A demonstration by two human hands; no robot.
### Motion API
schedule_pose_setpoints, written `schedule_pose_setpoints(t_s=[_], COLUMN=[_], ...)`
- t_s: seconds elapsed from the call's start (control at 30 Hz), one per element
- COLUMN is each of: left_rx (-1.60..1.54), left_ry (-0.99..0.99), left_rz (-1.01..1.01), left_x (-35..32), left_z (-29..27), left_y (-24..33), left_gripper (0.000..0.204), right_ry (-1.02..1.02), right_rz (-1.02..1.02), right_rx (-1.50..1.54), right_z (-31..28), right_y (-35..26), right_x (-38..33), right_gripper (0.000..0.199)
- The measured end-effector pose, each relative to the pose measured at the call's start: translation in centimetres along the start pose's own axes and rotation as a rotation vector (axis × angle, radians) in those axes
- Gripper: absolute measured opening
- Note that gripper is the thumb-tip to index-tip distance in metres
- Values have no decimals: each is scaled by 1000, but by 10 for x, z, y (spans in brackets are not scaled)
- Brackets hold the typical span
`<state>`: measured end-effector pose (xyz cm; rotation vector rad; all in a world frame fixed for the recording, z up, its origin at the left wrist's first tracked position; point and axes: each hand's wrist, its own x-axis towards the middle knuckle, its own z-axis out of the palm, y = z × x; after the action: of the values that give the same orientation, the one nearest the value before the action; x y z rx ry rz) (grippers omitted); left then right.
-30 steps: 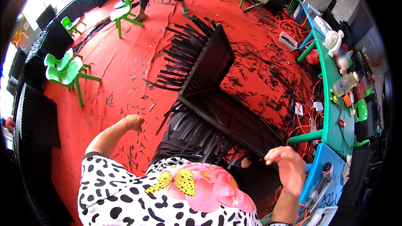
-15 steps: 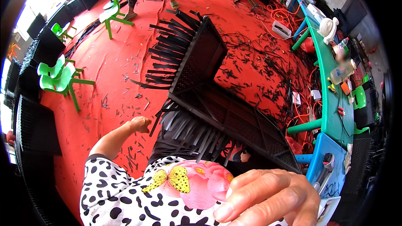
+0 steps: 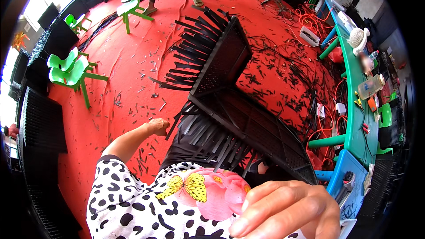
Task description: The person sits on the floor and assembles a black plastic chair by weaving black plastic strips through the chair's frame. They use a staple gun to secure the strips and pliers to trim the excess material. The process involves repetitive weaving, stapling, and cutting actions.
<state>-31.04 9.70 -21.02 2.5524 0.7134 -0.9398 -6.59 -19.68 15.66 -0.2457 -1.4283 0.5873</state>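
Black woven frame (image 3: 256,126) sits at centre, apparently propped against the legs (image 3: 175,154) so its loose strips (image 3: 199,128) lie within reach. Left grip (image 3: 158,126), 8 o'clock: fingers folded near strip ends; clamping cannot be determined. Right grip (image 3: 287,210), 5 o'clock: fingers curled; closure indeterminate.
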Motion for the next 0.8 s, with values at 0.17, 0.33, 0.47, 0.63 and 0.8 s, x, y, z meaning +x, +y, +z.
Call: schedule_pose_setpoints(t_s=[0.17,0.33,0.47,0.63,0.8], left_rx=[-15,-89,-253,-237,-532], left_ry=[36,101,125,103,-111], left_rz=[18,53,94,60,-75], left_x=[1,11,21,10,20], left_z=[1,26,26,10,-7], left_y=[3,-12,-12,-7,-2], left_gripper=[36,40,53,63,64], right_ry=[-96,105,155,145,-55], right_rz=[-111,-30,27,-74,-248], right_rx=[8,37,20,-18,60], right_z=[-4,0,20,24,7], right_y=[12,9,0,5,32], right_x=[-15,-15,-6,-5,-18], right_gripper=[30,31,28,27,48])
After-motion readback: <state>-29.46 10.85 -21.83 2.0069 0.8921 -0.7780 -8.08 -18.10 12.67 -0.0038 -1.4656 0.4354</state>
